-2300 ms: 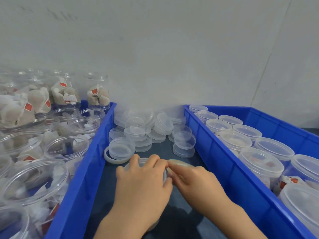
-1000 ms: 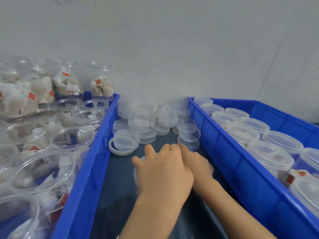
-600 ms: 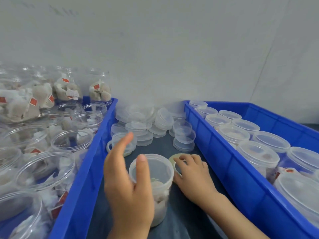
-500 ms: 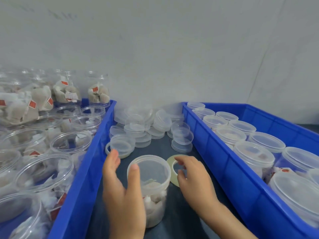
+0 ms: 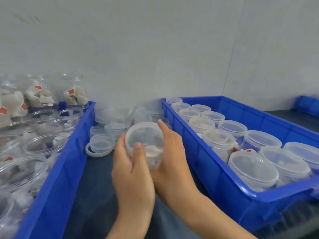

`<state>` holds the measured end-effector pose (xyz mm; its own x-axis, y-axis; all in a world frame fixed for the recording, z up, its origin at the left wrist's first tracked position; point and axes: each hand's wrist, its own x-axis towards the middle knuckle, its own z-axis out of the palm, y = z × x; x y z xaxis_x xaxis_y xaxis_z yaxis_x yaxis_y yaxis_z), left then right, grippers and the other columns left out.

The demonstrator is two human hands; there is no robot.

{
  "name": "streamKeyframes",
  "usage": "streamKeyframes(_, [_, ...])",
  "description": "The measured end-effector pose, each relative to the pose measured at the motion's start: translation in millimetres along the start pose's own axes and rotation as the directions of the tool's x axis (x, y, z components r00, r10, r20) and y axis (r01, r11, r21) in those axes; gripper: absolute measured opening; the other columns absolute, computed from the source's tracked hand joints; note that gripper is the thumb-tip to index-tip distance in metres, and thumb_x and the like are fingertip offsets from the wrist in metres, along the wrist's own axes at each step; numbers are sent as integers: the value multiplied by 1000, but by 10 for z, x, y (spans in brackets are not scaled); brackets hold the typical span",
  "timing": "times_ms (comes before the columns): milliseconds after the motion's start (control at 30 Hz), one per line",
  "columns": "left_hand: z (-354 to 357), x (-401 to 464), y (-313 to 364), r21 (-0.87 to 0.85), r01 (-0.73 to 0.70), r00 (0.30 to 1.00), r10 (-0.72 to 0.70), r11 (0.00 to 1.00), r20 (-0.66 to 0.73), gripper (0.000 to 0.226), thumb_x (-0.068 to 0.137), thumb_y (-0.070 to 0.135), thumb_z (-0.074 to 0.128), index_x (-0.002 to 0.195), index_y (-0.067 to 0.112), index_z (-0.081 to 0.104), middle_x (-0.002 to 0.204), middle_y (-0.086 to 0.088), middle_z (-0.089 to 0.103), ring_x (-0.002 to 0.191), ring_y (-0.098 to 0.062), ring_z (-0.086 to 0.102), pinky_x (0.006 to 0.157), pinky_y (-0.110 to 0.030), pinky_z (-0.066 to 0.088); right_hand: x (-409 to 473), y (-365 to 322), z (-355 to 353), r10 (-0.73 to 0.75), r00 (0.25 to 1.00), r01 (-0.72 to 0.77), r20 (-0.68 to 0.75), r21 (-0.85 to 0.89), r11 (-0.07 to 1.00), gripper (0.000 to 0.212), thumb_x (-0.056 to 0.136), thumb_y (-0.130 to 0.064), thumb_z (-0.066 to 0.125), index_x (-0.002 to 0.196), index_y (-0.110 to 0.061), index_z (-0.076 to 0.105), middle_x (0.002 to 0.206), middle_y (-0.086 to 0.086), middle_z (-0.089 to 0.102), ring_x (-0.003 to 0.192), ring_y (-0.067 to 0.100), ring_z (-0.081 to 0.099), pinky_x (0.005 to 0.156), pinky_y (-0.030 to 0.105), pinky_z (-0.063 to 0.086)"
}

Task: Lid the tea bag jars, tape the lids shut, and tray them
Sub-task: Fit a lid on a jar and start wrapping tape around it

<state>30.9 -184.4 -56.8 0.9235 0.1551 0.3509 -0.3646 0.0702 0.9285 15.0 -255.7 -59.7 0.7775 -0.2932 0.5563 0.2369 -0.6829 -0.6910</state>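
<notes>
1. Jar (image 5: 144,144) of tea bags, lidded, sits between both hands, lifted above the dark table (image 5: 96,187) and tilted so its lid faces the camera.
2. Left hand (image 5: 133,171) wraps the jar from the left; its grip is curled, thumb lying across the front wall just below the lid rim.
3. Right hand (image 5: 170,157) cups the jar's right side and underside, grip curled round it, one fingertip reaching above the lid edge.
4. Right blue tray (image 5: 215,173) lies just beside the right hand and holds rows of lidded jars (image 5: 252,169).
5. Left blue tray (image 5: 57,185) holds open jars (image 5: 43,144) with tea bags inside.
6. Loose lids (image 5: 115,125) are piled on the table between the trays, beyond the held jar; a pale tape ring (image 5: 98,153) lies under one of them, near the left tray.
</notes>
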Motion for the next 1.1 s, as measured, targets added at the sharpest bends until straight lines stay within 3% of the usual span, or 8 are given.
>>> streamKeyframes(200, [478,27,501,-108,-141,969,159,984,190,21,83,42,41,100,44,53,98,21,64,94,1,60,89,-37,49,280,-143,-718,-34,981,30,-190,-24,999,51,70,-36,75,114,-48,51,116,-17,42,95,-18,45,61,3,41])
streamKeyframes(267, [705,51,615,-121,-219,918,247,968,309,20,88,44,41,104,41,52,96,18,64,89,2,61,84,-35,51,375,-113,-1038,-44,958,14,-283,-106,994,50,70,-39,73,116,-48,55,116,-18,45,95,-15,48,66,2,40])
streamKeyframes(400, [1322,95,712,-45,-367,765,329,929,553,53,96,44,42,144,24,29,144,5,42,125,5,37,104,-14,28,595,123,-1670,-146,897,-39,-416,-405,913,56,74,-40,73,127,-35,55,135,1,46,108,17,55,81,11,33])
streamKeyframes(500, [1702,59,681,151,-578,652,342,802,677,73,95,40,44,151,17,3,158,1,7,144,-10,6,116,-28,10,758,471,-2116,-153,846,-182,-512,-545,818,61,74,-38,75,130,-26,54,133,11,45,110,29,50,79,18,29])
streamKeyframes(633, [1968,-33,523,227,-787,430,246,573,869,58,99,35,37,149,15,17,157,-1,13,145,-18,6,117,-42,12,854,1012,-2549,-1,817,-399,-577,-566,721,62,74,-38,73,131,-24,54,131,18,42,114,36,44,91,39,37])
streamKeyframes(767, [2063,-146,342,225,-860,269,31,458,963,49,100,37,30,144,14,32,155,-3,22,142,-19,11,113,-38,13,781,1465,-2742,174,811,-517,-559,-544,661,55,73,-38,74,123,-22,57,123,24,46,102,39,49,81,39,38])
streamKeyframes(933, [2018,-171,204,242,-844,248,-52,480,967,51,100,41,28,145,16,32,157,-2,15,145,-17,3,115,-38,3,555,1864,-2782,405,813,-582,-419,-569,581,69,74,-47,71,135,-23,49,128,16,56,116,35,49,82,40,41])
streamKeyframes(1100, [1906,-48,195,274,-835,281,-57,478,958,49,99,43,30,140,19,40,156,-3,20,144,-17,7,115,-37,8,517,1866,-2788,622,705,-687,-341,-545,481,49,82,-61,49,112,-25,64,98,4,62,90,27,51,70,37,40])
